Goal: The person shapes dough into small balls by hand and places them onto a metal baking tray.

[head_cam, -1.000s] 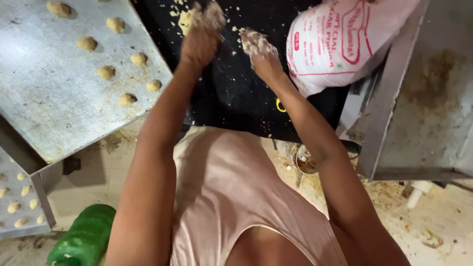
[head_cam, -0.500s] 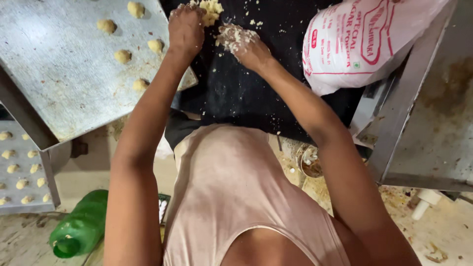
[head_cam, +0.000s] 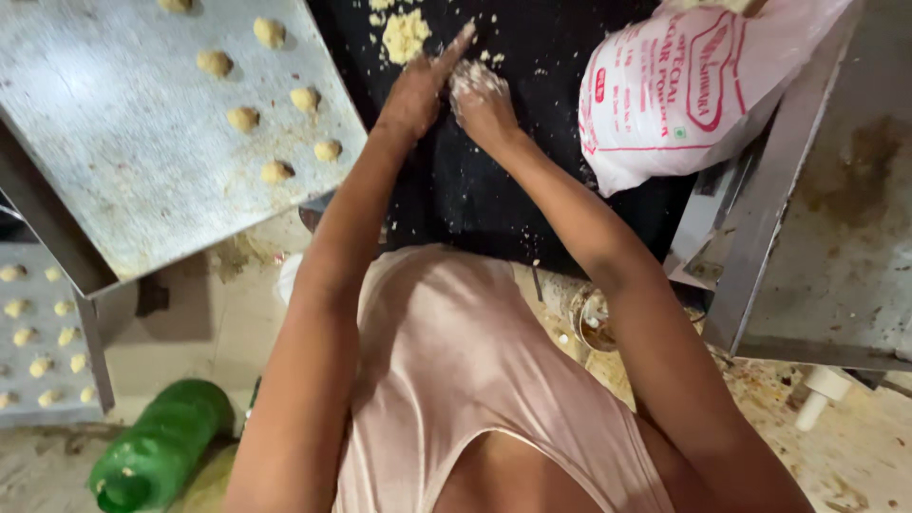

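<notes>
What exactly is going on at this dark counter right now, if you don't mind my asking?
A person is working crumbly pale dough on a black countertop. The right hand, coated in crumbs, is closed around a bit of dough, and the left hand presses against it. A loose dough pile lies just beyond. A grey metal baking tray to the left holds small dough balls; a white-and-red printed bag sits to the right.

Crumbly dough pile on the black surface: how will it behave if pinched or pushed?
The dough pile looks loose and crumbly, with bits scattered around it, so a push would probably spread it rather than slide it whole. It likely sticks: the right hand is coated in it. Pressed, it probably holds shape, like the dough balls on the metal tray.
</notes>
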